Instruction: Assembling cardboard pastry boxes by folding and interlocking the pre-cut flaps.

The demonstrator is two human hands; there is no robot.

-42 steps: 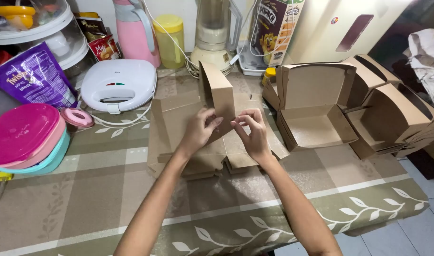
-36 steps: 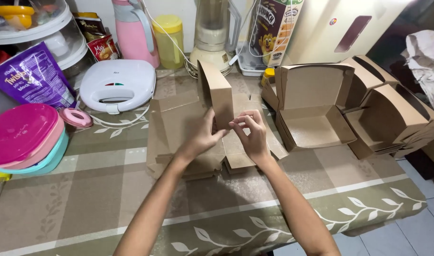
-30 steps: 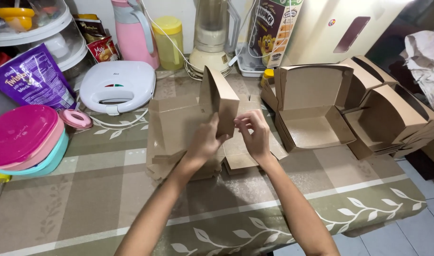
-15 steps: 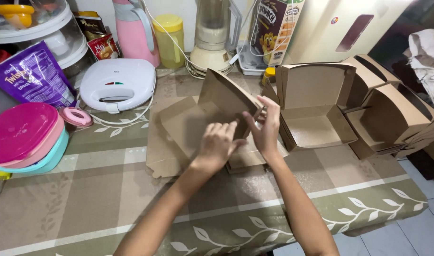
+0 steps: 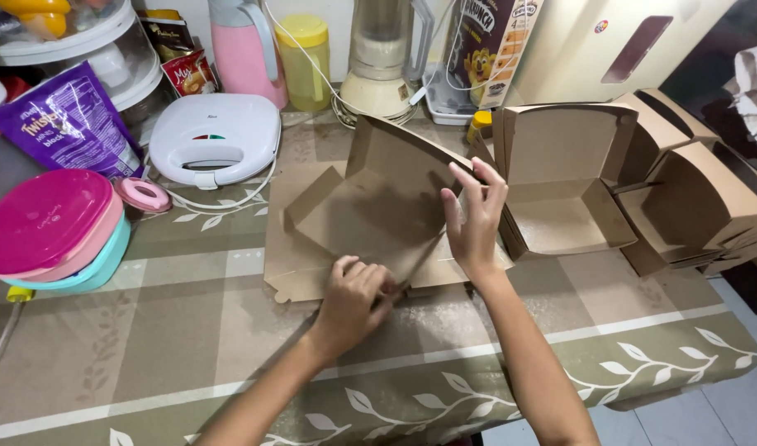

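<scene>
In the middle of the tabletop (image 5: 188, 330) lies a flat brown cardboard box (image 5: 370, 206), half folded. The left hand (image 5: 353, 297) pinches its near edge. The right hand (image 5: 476, 223), fingers spread, presses its raised right flap. Folded boxes (image 5: 560, 177) crowd the right; bare cloth lies near.

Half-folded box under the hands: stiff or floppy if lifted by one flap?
Likely floppy: the box is thin brown card, creased, its panels at different angles. Probably light; the right hand props a wall with fingers alone. The left hand presses its near edge, so it may slide.
</scene>
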